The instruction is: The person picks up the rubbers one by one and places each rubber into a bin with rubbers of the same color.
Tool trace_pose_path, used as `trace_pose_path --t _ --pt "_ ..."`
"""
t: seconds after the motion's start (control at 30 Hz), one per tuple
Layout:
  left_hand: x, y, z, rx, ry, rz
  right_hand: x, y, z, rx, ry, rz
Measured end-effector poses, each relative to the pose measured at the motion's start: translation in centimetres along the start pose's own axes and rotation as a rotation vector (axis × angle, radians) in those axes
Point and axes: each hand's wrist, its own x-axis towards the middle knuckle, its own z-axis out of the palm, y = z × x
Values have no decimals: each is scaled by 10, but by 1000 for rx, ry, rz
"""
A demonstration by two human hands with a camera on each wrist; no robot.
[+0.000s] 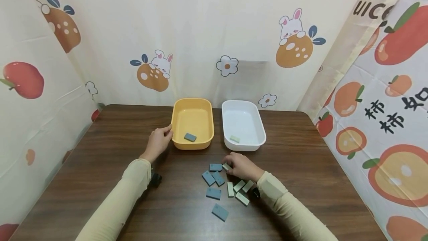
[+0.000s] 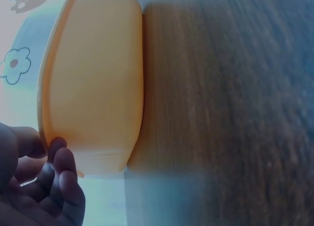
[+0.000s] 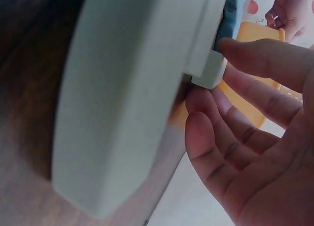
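My left hand [image 1: 158, 142] pinches the left rim of a yellow tray [image 1: 193, 101], thumb and fingers at its edge in the left wrist view. One blue-grey block [image 1: 190, 137] lies inside that tray. To the right stands a white tray [image 1: 244, 144] with one pale green block [image 1: 235, 138] in it. Below the white tray, my right hand [image 1: 243, 166] pinches another pale green block [image 3: 210, 71] between thumb and fingers, low over the table. Beside it lie several blue-grey blocks [image 1: 213, 193] and several loose pale green blocks [image 1: 242, 198].
Both trays stand at the back of a dark wooden table [image 1: 160, 215], close to a printed curtain [image 1: 200, 29]. More printed cloth [image 1: 378, 122] hangs along the right side. Black wrist devices [image 1: 155, 179] show under the sleeves.
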Motion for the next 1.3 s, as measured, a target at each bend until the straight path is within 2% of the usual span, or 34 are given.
trace_pose_path --t 0.4,0.77,1.03,1.3 --pt "-1 0 0 7 -13 -10 0 -1 0 -3 18 -6" --pt "0 0 0 0 -15 -36 -4 -11 -16 60 57 -64" --pt "0 1 -1 -5 -16 -34 -4 -15 -35 22 132 -110" --pt "0 0 0 5 -13 -32 0 -8 -48 37 214 -130"
